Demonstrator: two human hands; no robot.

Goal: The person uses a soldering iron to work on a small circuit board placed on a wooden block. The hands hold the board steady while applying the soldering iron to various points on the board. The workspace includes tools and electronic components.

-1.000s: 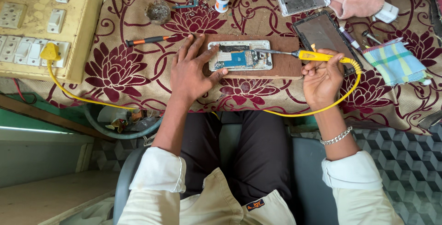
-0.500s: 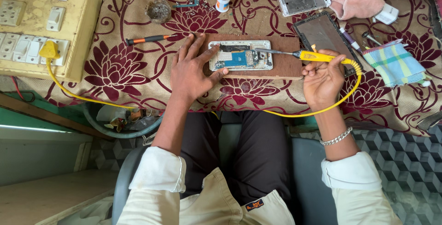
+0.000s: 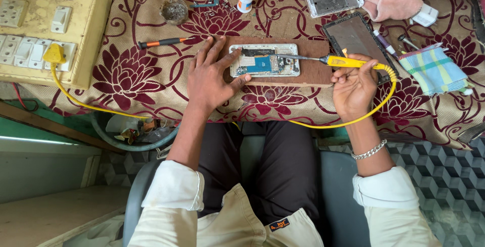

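An opened phone (image 3: pixel 264 60), back off, blue board exposed, is seen lying flat on a wooden block (image 3: pixel 308 70). It is steadied at 9 o'clock by the spread left hand (image 3: pixel 209 78). A yellow soldering iron (image 3: pixel 331 60) is gripped by the right hand (image 3: pixel 353 88), tip entering at 3 o'clock.

A bench (image 3: pixel 151 83) draped in a maroon cloth (image 3: pixel 434 113) with a cream flower pattern fills the upper view. A yellowed switchboard box (image 3: pixel 88 35) sits at its left end. Below, a grey-blue chair seat (image 3: pixel 336 186) shows, with dark patterned floor tiles (image 3: pixel 449 176) at right and a pale wooden surface (image 3: pixel 45 219) at lower left, in even light.
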